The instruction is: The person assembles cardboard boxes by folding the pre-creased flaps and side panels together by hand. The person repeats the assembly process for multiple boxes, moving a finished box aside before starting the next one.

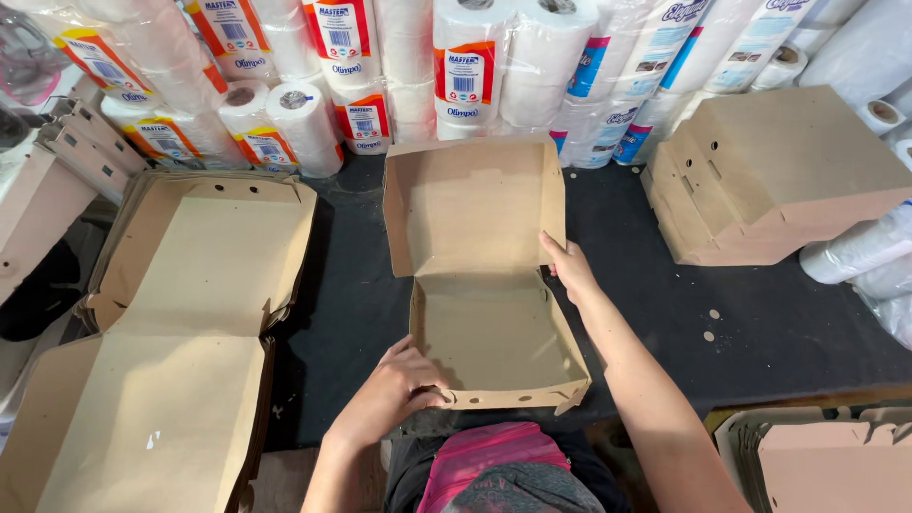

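A brown cardboard box (489,328) lies open on the dark table (760,328) in front of me, its lid part tipped back toward the far side. My left hand (399,385) grips the near left corner of the box's front wall. My right hand (570,266) presses on the right side flap where lid and base meet. The box holds nothing inside.
A stack of flat unfolded box blanks (180,332) lies at the left. Folded boxes (774,176) are piled at the right. Wrapped packs of paper rolls (456,66) line the back. More blanks (826,456) sit at the bottom right.
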